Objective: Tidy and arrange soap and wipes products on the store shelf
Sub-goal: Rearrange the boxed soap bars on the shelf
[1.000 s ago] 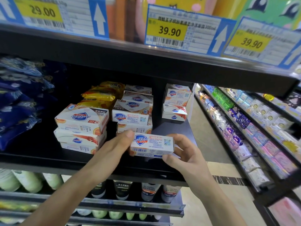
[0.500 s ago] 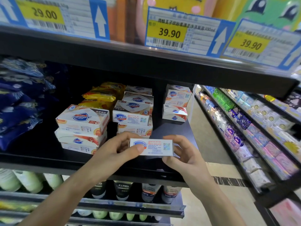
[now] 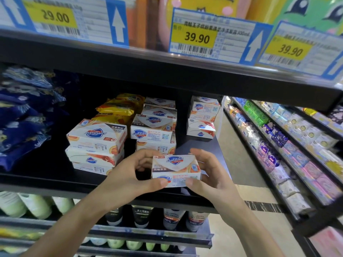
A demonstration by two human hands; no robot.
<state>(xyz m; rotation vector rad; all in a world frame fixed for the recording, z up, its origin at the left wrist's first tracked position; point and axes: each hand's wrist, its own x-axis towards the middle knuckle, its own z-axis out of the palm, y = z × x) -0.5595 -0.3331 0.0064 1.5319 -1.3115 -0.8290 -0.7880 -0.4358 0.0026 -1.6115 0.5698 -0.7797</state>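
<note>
I hold a white Safeguard soap box [image 3: 176, 167] over the front edge of the black shelf [image 3: 46, 179]. My left hand [image 3: 130, 179] grips its left end, thumb on the front face. My right hand [image 3: 209, 180] grips its right end. The box's logo top faces up toward me. Behind it stand three groups of the same soap boxes: a left stack [image 3: 96, 145], a middle stack [image 3: 155, 130] and a right stack [image 3: 203, 117]. Yellow soap packs [image 3: 118, 108] lie behind the left stack. Dark blue wipes packs [image 3: 22, 115] fill the shelf's far left.
Price tags [image 3: 196, 38] hang on the shelf rail above. Tubes and bottles [image 3: 141, 216] stand on the lower shelf under my hands. To the right an aisle floor [image 3: 246, 191] runs past long shelves of small packets [image 3: 278, 145].
The box has been tipped so that its logo top now shows, where before only its narrow printed side faced me. Both hands shifted slightly right and kept hold.
</note>
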